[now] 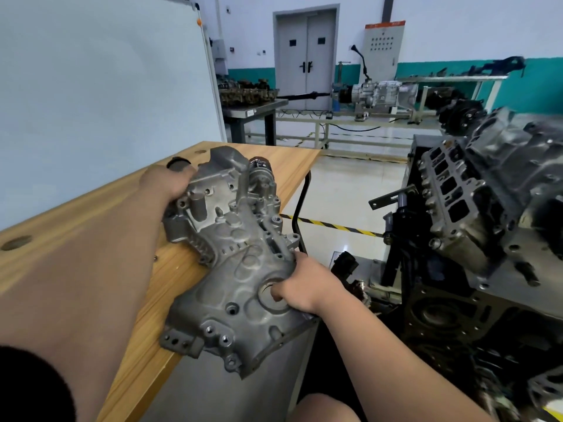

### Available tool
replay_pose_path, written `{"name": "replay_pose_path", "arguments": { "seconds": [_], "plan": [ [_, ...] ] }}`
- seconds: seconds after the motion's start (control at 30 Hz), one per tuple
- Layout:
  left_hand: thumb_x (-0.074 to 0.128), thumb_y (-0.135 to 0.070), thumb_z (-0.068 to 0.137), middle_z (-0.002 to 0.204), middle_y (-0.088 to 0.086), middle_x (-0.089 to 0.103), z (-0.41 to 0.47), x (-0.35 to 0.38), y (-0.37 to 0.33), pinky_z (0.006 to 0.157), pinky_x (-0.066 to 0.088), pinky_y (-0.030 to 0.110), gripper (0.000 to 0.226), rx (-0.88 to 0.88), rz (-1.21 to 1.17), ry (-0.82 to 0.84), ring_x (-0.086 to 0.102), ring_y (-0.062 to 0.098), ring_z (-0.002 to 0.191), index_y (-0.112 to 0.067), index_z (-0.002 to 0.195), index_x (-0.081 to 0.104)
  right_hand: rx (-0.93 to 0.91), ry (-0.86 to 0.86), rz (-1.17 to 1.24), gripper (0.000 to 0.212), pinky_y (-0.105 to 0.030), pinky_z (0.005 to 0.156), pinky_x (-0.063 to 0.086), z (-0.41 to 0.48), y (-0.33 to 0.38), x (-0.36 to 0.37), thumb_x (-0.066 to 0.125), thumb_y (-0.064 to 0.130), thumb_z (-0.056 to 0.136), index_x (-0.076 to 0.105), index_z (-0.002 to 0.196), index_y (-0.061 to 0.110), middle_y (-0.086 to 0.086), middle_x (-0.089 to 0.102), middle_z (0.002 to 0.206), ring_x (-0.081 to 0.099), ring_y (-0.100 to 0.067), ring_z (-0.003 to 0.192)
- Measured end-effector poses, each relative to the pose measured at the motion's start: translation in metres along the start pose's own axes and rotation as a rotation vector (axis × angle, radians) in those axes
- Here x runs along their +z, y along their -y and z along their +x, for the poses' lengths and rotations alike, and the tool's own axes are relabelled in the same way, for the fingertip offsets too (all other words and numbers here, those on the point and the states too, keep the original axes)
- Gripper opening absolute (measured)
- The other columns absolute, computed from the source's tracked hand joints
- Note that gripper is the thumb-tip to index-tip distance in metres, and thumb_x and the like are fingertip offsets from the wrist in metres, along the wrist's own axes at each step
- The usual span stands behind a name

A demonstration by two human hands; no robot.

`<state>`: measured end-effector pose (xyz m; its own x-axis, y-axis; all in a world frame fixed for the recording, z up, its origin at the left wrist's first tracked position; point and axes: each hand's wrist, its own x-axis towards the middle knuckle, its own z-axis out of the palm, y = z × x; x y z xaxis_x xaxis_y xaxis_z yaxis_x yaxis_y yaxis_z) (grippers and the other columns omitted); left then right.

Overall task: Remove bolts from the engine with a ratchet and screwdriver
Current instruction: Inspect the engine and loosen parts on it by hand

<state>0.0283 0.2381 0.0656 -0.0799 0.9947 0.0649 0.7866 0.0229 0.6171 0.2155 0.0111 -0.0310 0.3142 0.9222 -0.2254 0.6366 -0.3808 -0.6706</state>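
A large grey cast-metal engine cover [237,263] lies across the right edge of the wooden workbench [91,226], its lower end overhanging. My left hand [166,182] grips the cover's far upper-left corner. My right hand [300,283] holds its right side, thumb in the round opening. The engine [475,214] sits on a black stand to the right, apart from the cover. No ratchet, screwdriver or bolts show.
A whiteboard [106,86] stands behind the bench. A black tube handle [300,205] curves up beside the bench edge. Yellow-black floor tape [332,224] crosses the glossy floor. Farther back stand a gearbox rig [374,94], a parts table [253,102] and grey double doors [306,56].
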Motion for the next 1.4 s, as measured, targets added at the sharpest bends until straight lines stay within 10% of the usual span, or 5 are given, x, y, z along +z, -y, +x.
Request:
{"name": "replay_pose_path", "arguments": {
  "seconds": [0.3,0.47,0.93,1.1,1.4],
  "plan": [
    [0.059,-0.053,0.088,0.044,0.0,0.062,-0.012,0.01,0.014,0.049,0.052,0.029,0.038,-0.399,-0.664,0.292,0.063,0.02,0.049,-0.019,0.071,0.059,-0.007,-0.037,0.116,0.074,-0.036,0.085,0.055,-0.007,-0.015,0.01,0.064,0.043,0.053,0.045,0.124,0.03,0.004,0.067,0.103,0.063,-0.023,0.093],
    [0.07,-0.063,0.074,0.08,0.007,0.071,-0.002,0.008,0.027,0.083,0.054,0.043,0.05,-0.444,-0.713,0.445,0.067,0.025,0.076,-0.016,0.087,0.067,-0.021,-0.036,0.139,0.073,-0.036,0.086,0.054,-0.003,-0.024,0.013,0.064,0.043,0.055,0.046,0.125,0.03,0.002,0.066,0.108,0.062,-0.024,0.098],
    [0.056,-0.04,0.094,0.09,0.003,0.068,0.002,0.019,0.031,0.086,0.05,0.039,0.024,-0.158,-0.814,0.357,0.063,0.02,0.082,-0.018,0.097,0.065,0.243,-0.08,0.617,0.09,-0.036,0.105,0.039,0.039,-0.036,0.023,0.044,0.081,0.076,0.059,0.13,0.009,-0.01,0.058,0.135,0.052,-0.028,0.125],
    [0.056,-0.037,0.096,0.076,-0.001,0.068,-0.011,0.018,0.02,0.065,0.045,0.03,0.017,-0.051,-0.848,0.269,0.062,0.015,0.071,-0.02,0.093,0.061,0.167,-0.278,0.527,0.055,-0.035,0.082,0.05,0.042,-0.052,0.039,0.057,0.071,0.077,0.061,0.062,0.018,-0.007,0.068,0.081,0.066,-0.025,0.087],
    [0.073,-0.025,0.082,0.093,0.006,0.075,-0.081,-0.041,-0.009,0.075,0.057,0.032,0.025,0.198,-1.063,0.156,0.073,0.018,0.081,-0.011,0.101,0.065,0.041,-0.537,0.531,0.061,-0.031,0.054,0.038,-0.032,-0.042,0.022,0.055,0.064,0.083,0.053,0.054,0.009,0.0,0.056,0.051,0.053,-0.02,0.055]
  ]
}}
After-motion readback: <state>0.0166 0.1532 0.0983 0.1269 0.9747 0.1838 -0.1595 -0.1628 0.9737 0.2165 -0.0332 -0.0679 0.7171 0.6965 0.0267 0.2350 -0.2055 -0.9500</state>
